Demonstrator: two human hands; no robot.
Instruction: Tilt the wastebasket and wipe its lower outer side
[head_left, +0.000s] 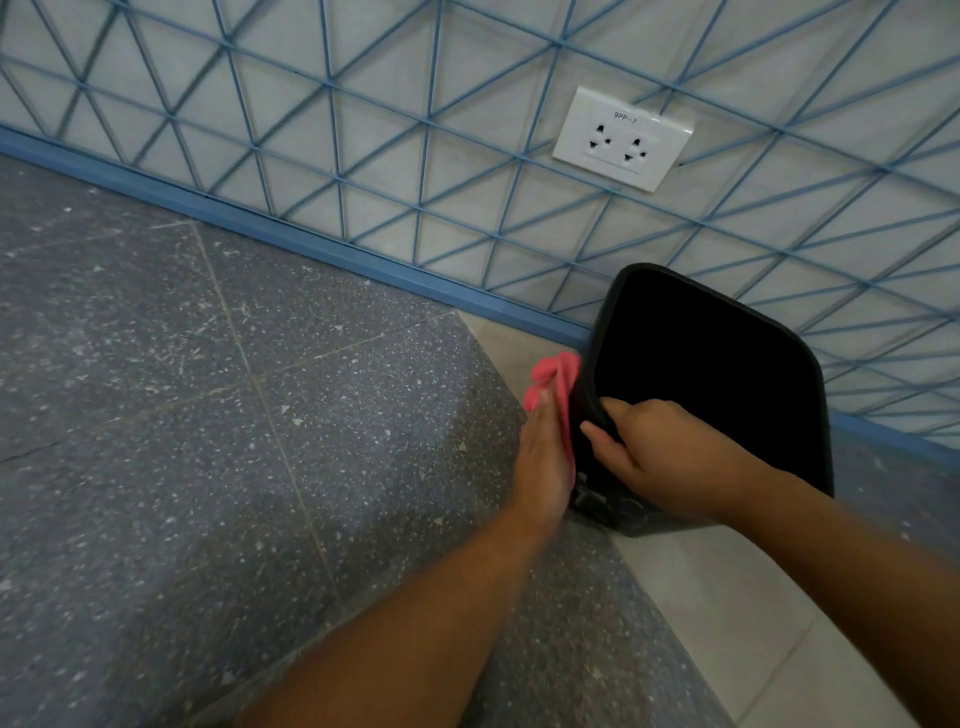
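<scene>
Black bin (711, 374) stands on the floor (208, 415) against the wall (363, 104), on the pale tile strip just below the blue skirting (291, 239); opening faces the camera, inside reads pure black, contents cannot be told.

Right hand (660, 457) grips the near-left rim of the bin; fingers (605, 441) curled over the edge, thumb side inside the opening, clamped on the rim.

Left hand (545, 457) lies flat against the bin's outer left side with a pink cloth (553, 376) between palm and bin; fingers straight and together, pressing the cloth on the wall of the bin; cloth bunches out past the fingertips, touching the bin's upper left corner.

Both forearms come in from the bottom edge; hands just beside each other, rim between them.

White double socket (621, 137) on the wall above the bin, well apart from it, labelled "9PP-7"; wall carries a blue triangle line pattern; floor is dark grey speckled tile left of the pale strip.
</scene>
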